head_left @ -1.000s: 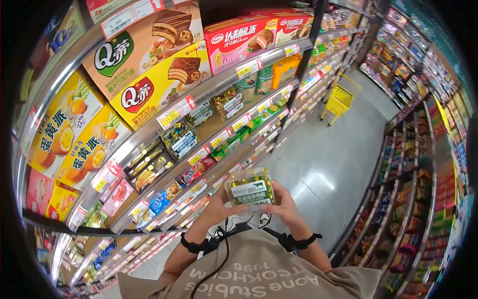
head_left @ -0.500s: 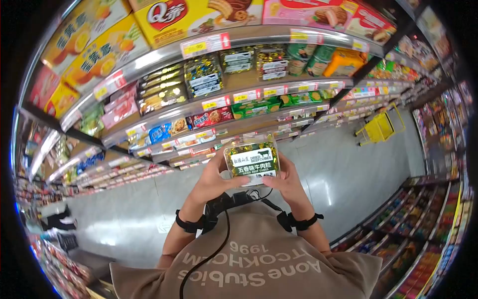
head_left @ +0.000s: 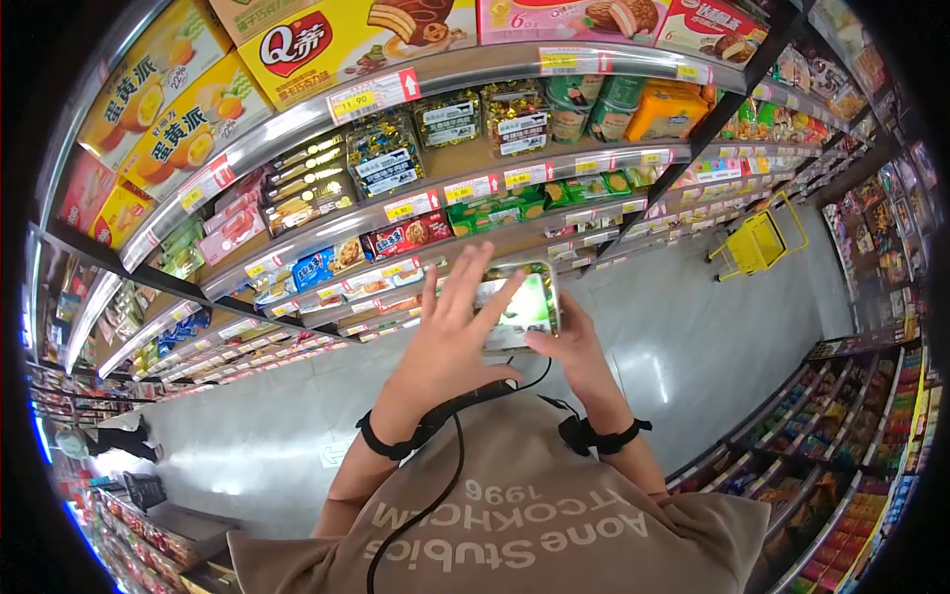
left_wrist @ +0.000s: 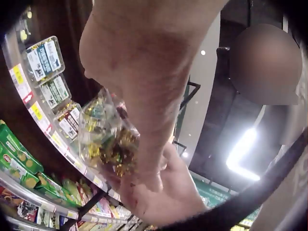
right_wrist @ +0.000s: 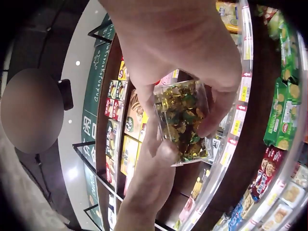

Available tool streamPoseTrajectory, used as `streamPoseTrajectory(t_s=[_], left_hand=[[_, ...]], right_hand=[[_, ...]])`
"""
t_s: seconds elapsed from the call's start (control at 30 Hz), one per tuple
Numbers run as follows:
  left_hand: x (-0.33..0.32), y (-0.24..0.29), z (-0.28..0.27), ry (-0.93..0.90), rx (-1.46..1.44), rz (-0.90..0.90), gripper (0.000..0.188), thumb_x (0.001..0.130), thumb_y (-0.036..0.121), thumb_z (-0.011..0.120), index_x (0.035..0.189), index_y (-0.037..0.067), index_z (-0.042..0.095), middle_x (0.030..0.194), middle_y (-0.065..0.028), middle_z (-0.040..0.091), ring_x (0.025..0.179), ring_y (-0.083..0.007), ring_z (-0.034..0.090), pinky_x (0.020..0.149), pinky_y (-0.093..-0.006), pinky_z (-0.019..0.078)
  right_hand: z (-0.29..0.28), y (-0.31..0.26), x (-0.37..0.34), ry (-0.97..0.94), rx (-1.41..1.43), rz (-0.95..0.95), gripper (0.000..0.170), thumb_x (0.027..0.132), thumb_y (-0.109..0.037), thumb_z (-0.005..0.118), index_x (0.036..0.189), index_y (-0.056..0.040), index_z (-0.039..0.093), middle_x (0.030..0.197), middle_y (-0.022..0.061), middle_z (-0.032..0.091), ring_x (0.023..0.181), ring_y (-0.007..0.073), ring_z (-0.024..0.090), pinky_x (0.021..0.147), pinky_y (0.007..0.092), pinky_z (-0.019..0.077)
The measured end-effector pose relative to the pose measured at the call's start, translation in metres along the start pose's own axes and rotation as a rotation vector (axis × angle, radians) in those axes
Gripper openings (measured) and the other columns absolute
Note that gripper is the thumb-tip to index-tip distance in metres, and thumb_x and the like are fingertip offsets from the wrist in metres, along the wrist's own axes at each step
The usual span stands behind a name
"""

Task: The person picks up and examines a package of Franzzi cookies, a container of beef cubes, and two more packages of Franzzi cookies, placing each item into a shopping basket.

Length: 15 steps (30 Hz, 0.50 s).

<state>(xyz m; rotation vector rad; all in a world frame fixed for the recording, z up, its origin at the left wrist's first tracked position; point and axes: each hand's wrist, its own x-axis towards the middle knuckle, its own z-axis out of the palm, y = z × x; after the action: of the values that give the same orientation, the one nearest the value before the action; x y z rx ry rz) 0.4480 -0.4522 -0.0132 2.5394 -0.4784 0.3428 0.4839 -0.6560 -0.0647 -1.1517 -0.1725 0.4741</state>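
A clear plastic box of dried beef cubes [head_left: 534,287], packed with gold and green wrapped pieces, is in front of the chest in the head view. My right hand [head_left: 574,348] grips its right side, thumb on the front and fingers behind. My left hand [head_left: 445,342] has its fingers extended and spread across the left part of the label, covering much of it. The right wrist view looks at the underside of the box [right_wrist: 184,120], where gold wrappers show through the plastic. In the left wrist view, the left hand [left_wrist: 139,91] overlaps the box [left_wrist: 103,130].
A shelf ahead carries similar boxes of beef cubes [head_left: 386,158], green biscuit packs [head_left: 495,211] and large yellow pie cartons [head_left: 356,49]. Price tags line the shelf edge [head_left: 426,203]. A yellow cart [head_left: 757,243] stands in the aisle at right. A person [head_left: 124,439] is far left.
The left hand has let go of the box's left side, and its fingers now spread over the label. The right hand keeps its grip. The head view has swung rightward along the shelf.
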Motion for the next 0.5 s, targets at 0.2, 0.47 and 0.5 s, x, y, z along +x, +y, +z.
streamPoseTrajectory(t_s=[0.2, 0.47, 0.5], left_hand=[[0.007, 0.006, 0.023, 0.085, -0.051, -0.011, 0.113, 0.052, 0.024, 0.095, 0.151, 0.013, 0.041, 0.143, -0.0195, 0.042, 0.135, -0.0412, 0.04, 0.116, -0.0535, 0.0296], [0.01, 0.01, 0.042, 0.047, -0.527, 0.091, 0.132, 0.05, 0.025, 0.101, 0.155, 0.0, 0.025, 0.144, -0.022, 0.04, 0.133, -0.0379, 0.042, 0.109, -0.0446, 0.0382], [0.011, 0.011, 0.045, 0.051, -0.53, 0.102, 0.132, 0.05, 0.025, 0.101, 0.155, 0.0, 0.024, 0.144, -0.0223, 0.039, 0.133, -0.0383, 0.042, 0.11, -0.0449, 0.0378]], right_hand=[[-0.036, 0.013, -0.008, -0.175, -0.068, -0.116, 0.07, 0.086, -0.009, 0.076, 0.146, -0.0023, 0.04, 0.138, 0.007, 0.052, 0.128, 0.0158, 0.049, 0.104, 0.0346, 0.0445], [-0.061, -0.006, -0.012, -0.352, 0.132, -0.157, 0.089, 0.09, -0.029, 0.074, 0.159, -0.009, 0.021, 0.16, 0.0115, 0.029, 0.147, 0.0279, 0.03, 0.12, 0.0447, 0.027], [-0.056, -0.007, -0.015, -0.341, 0.185, -0.112, 0.091, 0.089, -0.03, 0.074, 0.159, -0.009, 0.02, 0.161, 0.0115, 0.027, 0.148, 0.0278, 0.028, 0.12, 0.0452, 0.0258]])
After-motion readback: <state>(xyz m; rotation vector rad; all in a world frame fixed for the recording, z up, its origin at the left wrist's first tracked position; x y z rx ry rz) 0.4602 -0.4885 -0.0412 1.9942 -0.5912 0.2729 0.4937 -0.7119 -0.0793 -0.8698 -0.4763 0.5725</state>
